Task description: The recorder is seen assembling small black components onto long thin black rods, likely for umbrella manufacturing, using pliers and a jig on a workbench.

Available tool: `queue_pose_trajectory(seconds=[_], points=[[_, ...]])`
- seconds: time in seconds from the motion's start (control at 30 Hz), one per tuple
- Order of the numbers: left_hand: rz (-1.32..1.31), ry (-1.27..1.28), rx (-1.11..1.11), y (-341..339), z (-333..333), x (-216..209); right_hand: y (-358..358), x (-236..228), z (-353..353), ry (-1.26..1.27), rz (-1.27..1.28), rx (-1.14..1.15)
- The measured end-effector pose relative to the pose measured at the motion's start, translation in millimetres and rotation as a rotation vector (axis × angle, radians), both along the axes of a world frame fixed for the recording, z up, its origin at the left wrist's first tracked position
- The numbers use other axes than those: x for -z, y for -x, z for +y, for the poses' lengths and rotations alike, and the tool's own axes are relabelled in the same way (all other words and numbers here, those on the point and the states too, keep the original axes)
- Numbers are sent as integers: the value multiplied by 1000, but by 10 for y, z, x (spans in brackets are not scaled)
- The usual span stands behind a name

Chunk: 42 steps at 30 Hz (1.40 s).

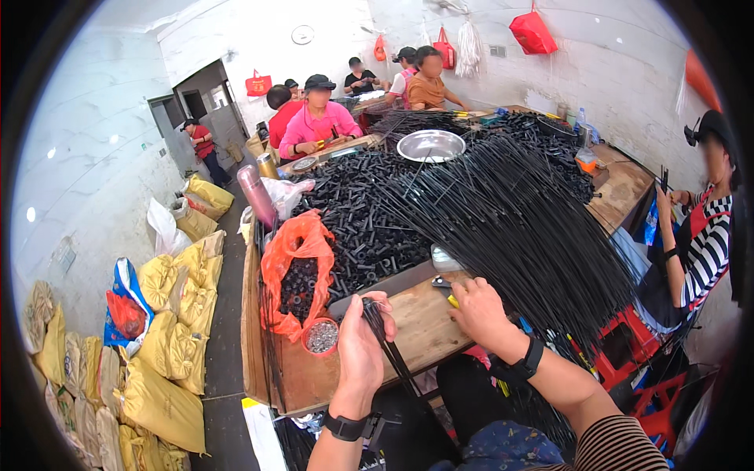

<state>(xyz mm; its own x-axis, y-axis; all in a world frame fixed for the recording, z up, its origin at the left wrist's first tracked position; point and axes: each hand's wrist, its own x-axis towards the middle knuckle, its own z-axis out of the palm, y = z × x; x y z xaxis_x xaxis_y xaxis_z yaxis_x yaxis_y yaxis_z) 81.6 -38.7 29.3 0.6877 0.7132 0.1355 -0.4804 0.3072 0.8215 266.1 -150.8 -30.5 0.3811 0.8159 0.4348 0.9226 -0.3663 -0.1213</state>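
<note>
My left hand (363,337) is closed around several thin black rods (397,364), which slant down past the table's front edge. Over the wooden tabletop (420,314), my right hand (485,312) has its fingers curled on the yellow handle of a small pair of pliers (452,301); the palm hides part of the tool. A red bowl of small metal pieces (321,337) stands left of my left hand. Beyond both hands spreads a heap of short black tubular parts (353,216). A thick stack of long black rods (518,228) lies to the right.
An orange plastic bag (292,263) holds black pieces at the table's left. A metal basin (430,146) rests on the heap, and a pink flask (256,195) stands behind the bag. Yellow sacks (163,400) line the left floor. Co-workers sit around the table, one (703,228) close at right.
</note>
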Motion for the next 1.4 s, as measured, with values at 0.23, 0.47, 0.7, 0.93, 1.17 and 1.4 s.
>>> queue_pose_trajectory(seconds=[0.23, 0.47, 0.7, 0.93, 1.17, 1.4], points=[[18, -73, -54, 35, 20, 36, -131, 213, 97, 109, -157, 106], [45, -81, -66, -91, 15, 80, 2, 10, 17, -195, 496, -162], [67, -48, -66, -66, 7, 62, 381, -753, -158, 176, 1150, -261], [80, -67, -65, -120, -29, 53, 356, -897, -137, 120, 452, -340], [74, -87, -76, -124, -54, 19, 218, -728, -76, -84, 140, -458], [65, -64, -18, -88, -16, 22, 44, -974, -85, 74, 259, -587]])
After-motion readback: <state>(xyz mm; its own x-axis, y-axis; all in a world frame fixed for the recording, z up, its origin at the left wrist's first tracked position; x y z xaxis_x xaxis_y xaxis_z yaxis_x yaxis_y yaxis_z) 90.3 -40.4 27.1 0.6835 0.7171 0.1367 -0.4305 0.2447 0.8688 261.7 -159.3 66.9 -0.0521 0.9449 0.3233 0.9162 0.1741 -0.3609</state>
